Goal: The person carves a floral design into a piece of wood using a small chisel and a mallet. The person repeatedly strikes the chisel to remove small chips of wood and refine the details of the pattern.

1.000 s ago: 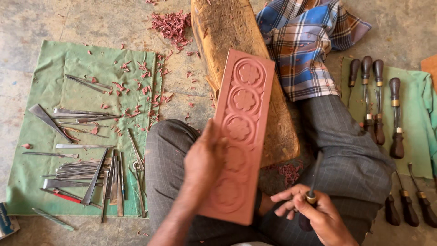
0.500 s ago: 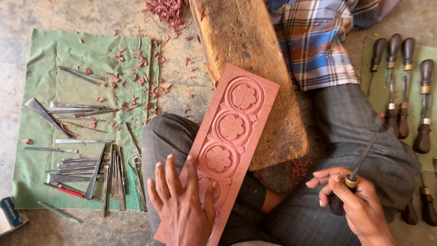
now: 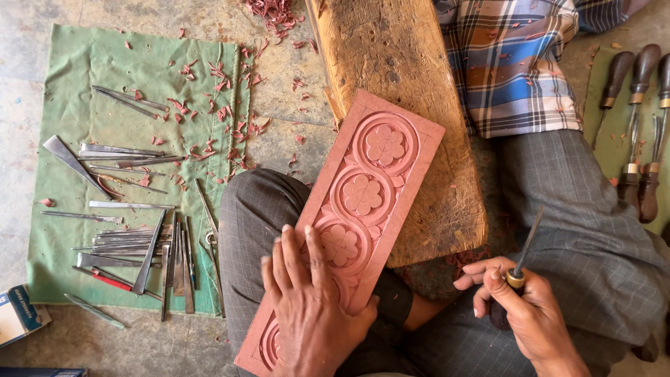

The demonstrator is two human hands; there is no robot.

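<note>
A reddish carved panel (image 3: 363, 209) is shown lying aslant across the person's left knee, its upper end resting against a worn wooden block (image 3: 412, 105) and its lower end running toward the bottom edge of the view. Three round rosettes set in rings are seen cut into its face; a fourth is largely covered. The left hand (image 3: 310, 307) is laid flat on the lower part of the panel, fingers spread and extended, the thumb hooked over the panel's right edge, so that the piece is pressed down rather than gripped. The right hand (image 3: 520, 314) is closed around the dark handle of a chisel (image 3: 523, 255), whose slim blade is pointed up and away from the panel; hand and panel are kept apart.

To the left, a green cloth (image 3: 84, 84) is spread on the floor, and many thin steel carving tools (image 3: 132, 244) are laid on it in loose rows, with reddish wood chips (image 3: 209, 77) scattered among them. At the right edge, several wooden-handled chisels (image 3: 638, 126) are set out side by side on a second green cloth. A small box (image 3: 19, 314) is partly seen at the lower left corner, just beside the first cloth.
</note>
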